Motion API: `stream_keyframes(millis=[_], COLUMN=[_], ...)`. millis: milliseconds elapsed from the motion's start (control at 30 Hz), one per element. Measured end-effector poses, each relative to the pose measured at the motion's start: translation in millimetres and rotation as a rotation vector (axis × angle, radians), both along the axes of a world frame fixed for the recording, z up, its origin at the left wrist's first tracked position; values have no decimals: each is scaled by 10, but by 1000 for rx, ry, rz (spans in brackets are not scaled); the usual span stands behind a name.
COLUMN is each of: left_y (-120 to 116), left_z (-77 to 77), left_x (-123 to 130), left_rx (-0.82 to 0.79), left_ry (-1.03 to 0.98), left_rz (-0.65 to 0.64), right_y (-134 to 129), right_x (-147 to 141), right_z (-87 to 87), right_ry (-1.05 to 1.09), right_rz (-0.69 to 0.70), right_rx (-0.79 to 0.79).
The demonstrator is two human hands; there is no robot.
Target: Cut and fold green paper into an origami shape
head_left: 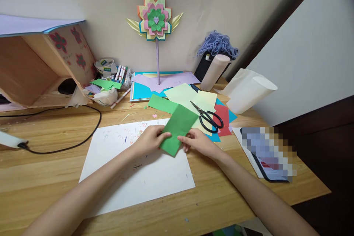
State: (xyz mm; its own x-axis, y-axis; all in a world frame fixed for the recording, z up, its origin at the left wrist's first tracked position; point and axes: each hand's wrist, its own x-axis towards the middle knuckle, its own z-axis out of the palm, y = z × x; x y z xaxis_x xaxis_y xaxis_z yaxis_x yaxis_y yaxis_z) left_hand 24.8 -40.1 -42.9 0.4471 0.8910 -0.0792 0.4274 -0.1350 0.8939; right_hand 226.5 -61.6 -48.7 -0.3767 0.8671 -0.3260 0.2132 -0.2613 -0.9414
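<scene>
A green paper rectangle [181, 121] is held tilted above a marked white sheet [116, 188]. My left hand [151, 139] pinches its left edge, thumb on the front face. On the opposite edge my right hand [199, 142] grips it, thumb in front and fingers partly hidden behind. Just beyond the right hand, black-handled scissors [211, 121] lie with slightly parted blades on pale yellow paper [181, 94]. Another green strip [162, 104] rests on the table behind the held paper.
A paper flower [156, 20] stands against the wall. Markers [121, 73] and a scrap tub [105, 97] sit back left beside a cardboard box [69, 51]. At right are a paper roll [246, 92], a pinkish bottle [215, 72] and a phone [265, 155]. A black cable [69, 149] crosses the left.
</scene>
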Motion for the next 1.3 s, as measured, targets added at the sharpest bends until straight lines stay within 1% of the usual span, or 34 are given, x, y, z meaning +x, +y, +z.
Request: stream_keyframes(millis=[33,67,133,200,267,300,367,467,600,733,833,967,1067,1300], left_y=[8,14,15,-9,-61,-93,-152,-192,-170,-148,-132,-82,-24,111], left_z=[5,7,9,13,19,20,13,-9,-2,30,46,73,79,23], left_x=[-11,-16,-3,40,104,138,195,227,185,138,112,69,13,-130], left_rx=[2,-13,-94,-237,-376,-418,-432,-371,-279,-234,-223,-277,-278,-207], left_ry=[11,-4,-105,-241,-325,-337,-346,-348,-217,-111,-27,62,62,7], left_rz=[-32,-32,57,140,121,82,35,68,82,69,49,3,-12,-14], right_y=[14,26,43,47,35,23,-8,-42,-28,-7,-11,-5,30,154], right_x=[22,38,47,24,-22,-50,-102,-142,-121,-91,-79,-43,12,214], right_z=[-1,0,3,4,0,-4,-14,-40,-79,-73,-48,-28,-9,30], right_ry=[-53,-93,-128,-118,-95,-78,-52,-36,9,-57,-101,-185,-192,-222], right_rz=[-47,-88,-176,-314,-439,-463,-436,-332,-261,-224,-213,-207,-217,-296], right_rx=[26,53,109,167,197,195,163,138,157,133,143,156,179,276])
